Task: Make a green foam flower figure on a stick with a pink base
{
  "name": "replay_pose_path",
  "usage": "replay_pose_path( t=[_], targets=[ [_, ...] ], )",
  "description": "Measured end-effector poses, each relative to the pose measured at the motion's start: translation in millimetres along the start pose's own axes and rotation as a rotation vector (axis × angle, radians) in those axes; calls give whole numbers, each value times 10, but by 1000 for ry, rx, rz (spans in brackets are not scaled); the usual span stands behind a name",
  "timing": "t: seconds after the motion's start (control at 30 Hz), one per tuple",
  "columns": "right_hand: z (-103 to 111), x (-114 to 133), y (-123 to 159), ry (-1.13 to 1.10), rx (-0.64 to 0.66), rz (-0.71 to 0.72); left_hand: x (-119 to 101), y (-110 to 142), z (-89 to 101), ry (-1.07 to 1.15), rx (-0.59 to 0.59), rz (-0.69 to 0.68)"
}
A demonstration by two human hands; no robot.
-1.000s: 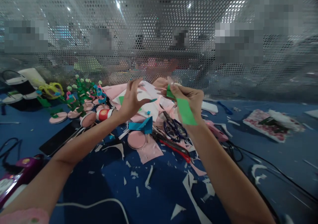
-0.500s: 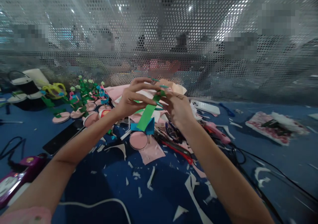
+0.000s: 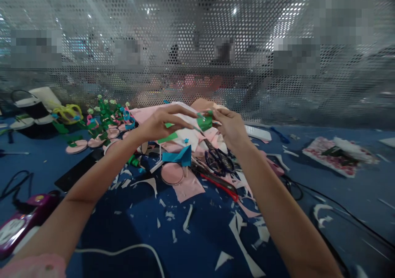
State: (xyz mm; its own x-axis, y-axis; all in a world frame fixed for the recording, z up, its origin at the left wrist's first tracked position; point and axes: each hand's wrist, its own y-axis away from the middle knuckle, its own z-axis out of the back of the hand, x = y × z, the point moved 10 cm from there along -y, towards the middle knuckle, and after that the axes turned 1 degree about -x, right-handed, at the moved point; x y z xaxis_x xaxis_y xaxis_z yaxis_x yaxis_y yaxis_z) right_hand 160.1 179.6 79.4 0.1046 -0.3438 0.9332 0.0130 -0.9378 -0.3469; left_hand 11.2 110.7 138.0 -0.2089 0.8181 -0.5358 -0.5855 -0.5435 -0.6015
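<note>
Both my hands are raised over a blue table strewn with paper scraps. My left hand (image 3: 160,123) and my right hand (image 3: 230,126) pinch a small green paper piece (image 3: 204,122) between their fingertips. The green piece looks folded short. Below them lie dark-handled scissors (image 3: 217,161), a folded blue paper shape (image 3: 178,155) and a round pink disc (image 3: 172,173).
A group of small green and pink paper flowers on pink discs (image 3: 103,121) stands at the left. A glue gun (image 3: 21,220) lies at the lower left, a black phone (image 3: 74,171) beside it. Cables (image 3: 327,206) run on the right. A perforated metal screen (image 3: 197,43) closes the back.
The long green strip that my right hand held alone came between both hands and now shows much shorter, as if folded. Both hands have drawn together.
</note>
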Motion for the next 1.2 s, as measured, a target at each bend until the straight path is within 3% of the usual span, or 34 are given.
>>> replay_pose_path(
  t=[0.1,0.13,0.17,0.23,0.37,0.43,0.6,0.8,1.03,1.1,1.2],
  targets=[
    [-128,239,68,122,106,179,141,49,247,92,-347,18],
    [-181,294,102,158,147,208,216,67,284,136,-412,34],
    [-235,330,136,187,188,220,295,66,271,176,-423,63],
    [-324,375,195,212,251,225,397,28,149,231,-334,108],
    [-406,425,257,199,288,235,355,-17,-179,164,-64,108],
    [-394,433,260,169,269,227,339,-9,-246,91,-28,121],
    [-328,481,257,100,202,239,378,5,-161,97,-122,202],
    [-135,565,243,248,14,339,333,18,30,141,-225,271],
    [16,610,218,373,-86,376,335,39,186,424,-299,314],
    [17,581,194,357,-68,336,345,48,307,457,-346,291],
    [-99,419,148,213,100,184,382,84,537,438,-450,262]
  ],
)
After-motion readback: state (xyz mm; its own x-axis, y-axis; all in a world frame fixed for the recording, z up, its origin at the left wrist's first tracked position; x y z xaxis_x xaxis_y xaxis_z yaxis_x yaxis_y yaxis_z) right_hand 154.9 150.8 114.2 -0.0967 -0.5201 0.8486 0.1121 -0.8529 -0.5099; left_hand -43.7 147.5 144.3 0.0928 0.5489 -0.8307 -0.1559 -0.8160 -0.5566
